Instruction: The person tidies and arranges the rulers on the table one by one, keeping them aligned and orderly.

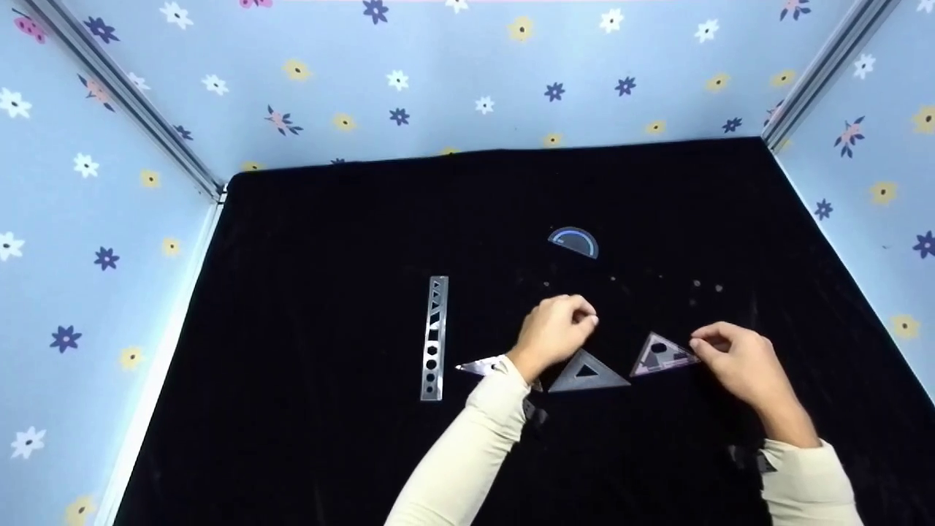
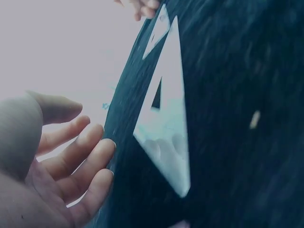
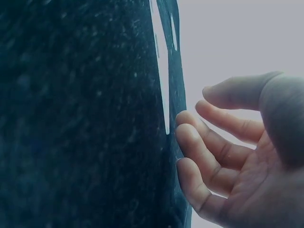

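My left hand (image 1: 551, 332) hovers just above a grey triangular set square (image 1: 603, 376), its fingers loosely bent. In the left wrist view that set square (image 2: 168, 126) lies apart from the fingers, and the palm holds nothing. My right hand (image 1: 745, 365) is at the right tip of another set square (image 1: 666, 359), which has a patterned face and an oval hole. The right wrist view shows thumb and fingers (image 3: 190, 137) relaxed, with a gap between them and nothing gripped. Under my left wrist lies a third, shiny set square (image 1: 478, 367), partly hidden.
A ruler (image 1: 432, 332) with cut-out shapes lies left of the set squares. Farther back is a clear protractor (image 1: 575, 245) with a blue arc. Black cloth (image 1: 329, 256) covers the table, and flower-patterned walls (image 1: 438, 73) enclose it on the back and sides.
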A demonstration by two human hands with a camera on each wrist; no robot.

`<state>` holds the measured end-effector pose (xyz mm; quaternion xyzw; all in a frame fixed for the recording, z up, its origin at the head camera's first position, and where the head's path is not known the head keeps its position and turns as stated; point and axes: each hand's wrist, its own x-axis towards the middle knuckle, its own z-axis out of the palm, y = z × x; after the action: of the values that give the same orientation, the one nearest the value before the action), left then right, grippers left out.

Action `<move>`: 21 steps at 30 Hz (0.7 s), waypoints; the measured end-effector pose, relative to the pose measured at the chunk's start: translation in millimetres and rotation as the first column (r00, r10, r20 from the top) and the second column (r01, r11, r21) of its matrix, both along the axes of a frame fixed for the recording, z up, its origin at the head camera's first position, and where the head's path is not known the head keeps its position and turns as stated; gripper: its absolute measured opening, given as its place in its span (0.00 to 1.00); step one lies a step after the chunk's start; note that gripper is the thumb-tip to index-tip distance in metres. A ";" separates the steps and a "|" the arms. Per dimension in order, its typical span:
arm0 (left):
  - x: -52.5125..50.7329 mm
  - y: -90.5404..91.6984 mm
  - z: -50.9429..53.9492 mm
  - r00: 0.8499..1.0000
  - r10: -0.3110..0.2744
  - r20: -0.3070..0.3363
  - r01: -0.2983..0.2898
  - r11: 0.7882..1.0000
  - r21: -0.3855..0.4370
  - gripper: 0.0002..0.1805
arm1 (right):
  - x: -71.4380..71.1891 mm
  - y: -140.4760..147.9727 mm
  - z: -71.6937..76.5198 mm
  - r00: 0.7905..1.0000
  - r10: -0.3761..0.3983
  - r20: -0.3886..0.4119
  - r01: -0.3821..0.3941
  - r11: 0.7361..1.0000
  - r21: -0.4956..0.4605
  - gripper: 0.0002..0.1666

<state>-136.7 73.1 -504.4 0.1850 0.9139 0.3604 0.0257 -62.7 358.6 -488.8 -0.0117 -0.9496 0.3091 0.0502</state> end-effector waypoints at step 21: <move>-28.2 -32.1 1.5 0.993 0.090 0.080 -0.092 0.996 0.011 0.06 | -23.6 -23.8 6.5 0.998 0.060 -0.028 -0.060 0.998 -0.012 0.05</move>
<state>-164.9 41.1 -502.8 0.1289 0.9169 0.3751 0.0440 -86.3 334.9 -482.2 0.0208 -0.9467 0.3169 0.0542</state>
